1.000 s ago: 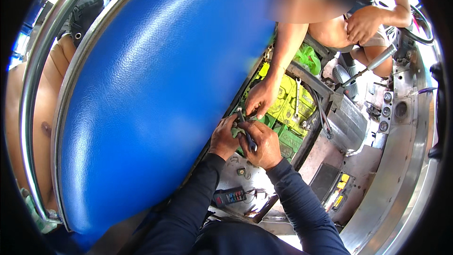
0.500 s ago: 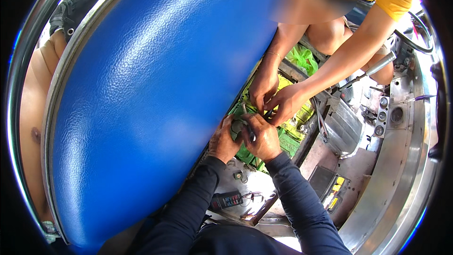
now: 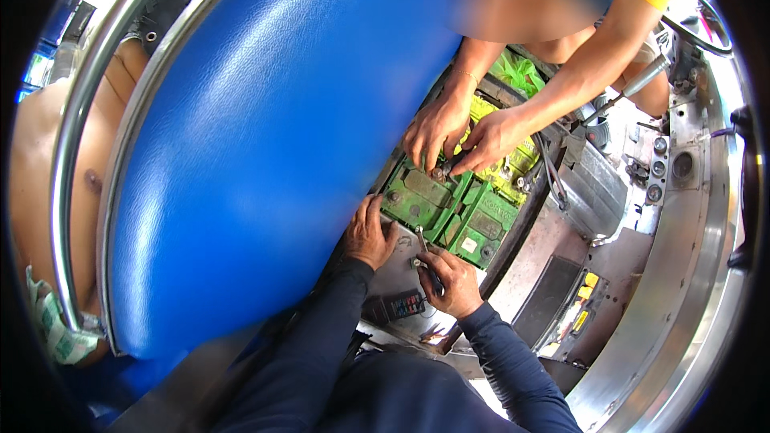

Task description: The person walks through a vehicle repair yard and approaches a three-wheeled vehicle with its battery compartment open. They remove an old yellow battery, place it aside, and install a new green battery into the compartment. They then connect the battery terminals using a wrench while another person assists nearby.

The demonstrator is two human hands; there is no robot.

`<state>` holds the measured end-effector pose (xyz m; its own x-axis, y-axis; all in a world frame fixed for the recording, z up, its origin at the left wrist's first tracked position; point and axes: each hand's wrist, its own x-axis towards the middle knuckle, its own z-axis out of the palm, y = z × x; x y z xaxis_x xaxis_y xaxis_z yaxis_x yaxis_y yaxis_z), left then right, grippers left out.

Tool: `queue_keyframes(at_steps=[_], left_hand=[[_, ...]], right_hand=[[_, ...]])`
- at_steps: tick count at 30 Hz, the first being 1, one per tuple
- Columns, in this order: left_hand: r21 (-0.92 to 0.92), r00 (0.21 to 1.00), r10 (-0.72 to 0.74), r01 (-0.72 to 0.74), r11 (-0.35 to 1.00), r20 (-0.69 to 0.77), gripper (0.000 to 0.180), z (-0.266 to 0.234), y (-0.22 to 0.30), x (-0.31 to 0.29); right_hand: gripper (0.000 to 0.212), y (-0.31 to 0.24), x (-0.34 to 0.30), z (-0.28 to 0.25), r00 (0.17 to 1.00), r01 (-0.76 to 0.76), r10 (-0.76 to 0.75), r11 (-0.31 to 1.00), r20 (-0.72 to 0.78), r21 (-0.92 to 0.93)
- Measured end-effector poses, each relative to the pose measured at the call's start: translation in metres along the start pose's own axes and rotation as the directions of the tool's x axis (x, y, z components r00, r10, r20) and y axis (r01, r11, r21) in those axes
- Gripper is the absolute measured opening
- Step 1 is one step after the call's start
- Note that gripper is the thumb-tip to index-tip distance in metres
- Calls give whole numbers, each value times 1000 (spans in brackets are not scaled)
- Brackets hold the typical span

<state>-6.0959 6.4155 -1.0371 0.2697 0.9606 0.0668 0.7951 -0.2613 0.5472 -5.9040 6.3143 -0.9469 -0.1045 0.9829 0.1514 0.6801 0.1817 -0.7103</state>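
Head view: below and left of the right hand's (image 3: 454, 282) fingers lies a dark boxy device (image 3: 393, 306); those fingers close round a dark-handled metal tool (image 3: 422, 242), while the left hand's (image 3: 370, 234) fingers spread loosely by the edge of a blue cushion (image 3: 265, 136), their exact contact unclear. Just beyond both hands' fingers sits a green battery (image 3: 419, 199), and farther off a co-worker's hands (image 3: 493, 140) meet over its far edge, beside a yellow battery (image 3: 523, 162).

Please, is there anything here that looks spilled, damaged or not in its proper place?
I see no clear spill. The green battery looks grimy, with dark smudges on top. A crumpled green plastic bag beyond the yellow battery looks out of place among metal parts.
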Motion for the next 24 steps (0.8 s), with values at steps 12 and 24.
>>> queue_keyframes(at_steps=[12, 24], left_hand=[[107, 998, 16, -9, 994, -66, 69, 8, -3, -2], [-67, 991, 32, -42, 997, -133, 74, -2, 32, 24]], right_hand=[[31, -11, -22, -18, 998, -48, 48, 999, -39, 7], [29, 6, 49, -41, 901, -343, 414, 864, -131, 369]])
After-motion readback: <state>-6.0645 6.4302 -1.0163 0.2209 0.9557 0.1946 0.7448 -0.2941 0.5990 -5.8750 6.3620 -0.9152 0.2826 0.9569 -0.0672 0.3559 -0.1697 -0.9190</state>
